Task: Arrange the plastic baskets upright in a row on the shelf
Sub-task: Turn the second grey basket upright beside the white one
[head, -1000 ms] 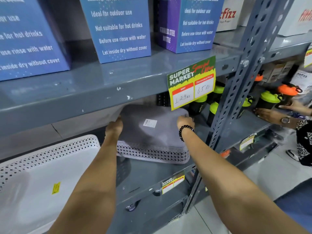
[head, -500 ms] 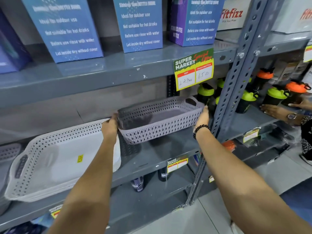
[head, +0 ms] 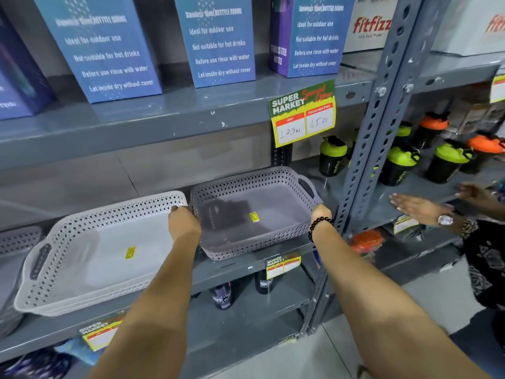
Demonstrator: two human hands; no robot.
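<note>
Head camera looks down along a grey metal shelf (head: 246,265) where a grey basket (head: 257,212) sits open side up, its near edge slightly overhanging the shelf front; the left hand (head: 183,223) is closed over its left rim and the right hand (head: 320,213), a bead bracelet at the wrist, is closed over its right rim near the handle, so both hands have hold of it, one at each end, probably to keep it level and square while it settles. Just to its left lies a white basket (head: 93,253), also open side up, its right rim touching or nearly touching the grey one; I cannot tell which, since the left hand covers the meeting point. Placing them rim to rim looks meant to start the row. At the far left edge a further grey basket (head: 16,239) is only partly seen. To the right, past the upright post (head: 366,149), stand shaker bottles (head: 332,155) with green and orange lids, and another person's hand (head: 418,207) reaches toward that bay; the baskets are kept clear of it.
</note>
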